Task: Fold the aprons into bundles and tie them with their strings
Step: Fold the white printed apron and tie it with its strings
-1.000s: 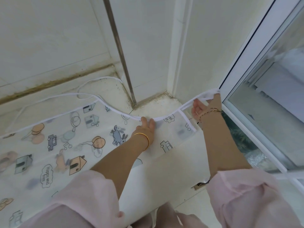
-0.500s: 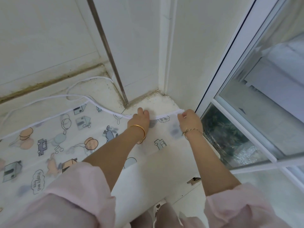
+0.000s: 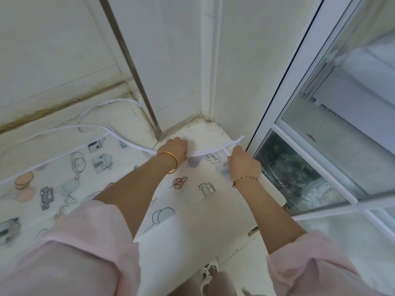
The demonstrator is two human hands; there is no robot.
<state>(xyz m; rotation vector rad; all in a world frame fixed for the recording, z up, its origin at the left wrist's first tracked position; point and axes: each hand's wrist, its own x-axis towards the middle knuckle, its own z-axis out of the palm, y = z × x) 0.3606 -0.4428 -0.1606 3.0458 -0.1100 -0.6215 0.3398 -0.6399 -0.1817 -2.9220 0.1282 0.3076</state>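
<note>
**Hem first:** a person in pink sleeves (image 3: 64,263) works an apron (image 3: 85,167) laid flat on a white bench (image 3: 209,131), in a corner btwn a white wall & a window (image 3: 320,167) at frame right.

The apron is a see-through sheet printed w/ cartoon houses, cars & leaves. It lies spread from the left edge of the frame to just right of centre, w/ its white-trimmed top hem along the far side of the bench.

Both hands sit on that hem, near each other but apart. The left hand (image 3: 174,149), gold bangle (image 3: 171,163) on the wrist, has its fingers curled onto the trim at frame centre. The right hand (image 3: 242,160), thread bracelet (image 3: 245,179) on the wrist, pinches the corner where the trim turns down, just beside the window frame.

A short string end (image 3: 237,142) pokes out past the right hand. The longer strings (image 3: 100,116) lie in loose loops on the bench at centre left, beyond the hem.

The hold looks meant to pull the hem taut & square the corner, so the 1st fold starts from a straight edge. Judging by how the cloth lies, no fold is made yet & tying is some way off. The thin, slick-looking sheet will prob. slide or spring back unless pinned. The loose strings could get trapped under a fold if not kept outside.
</note>
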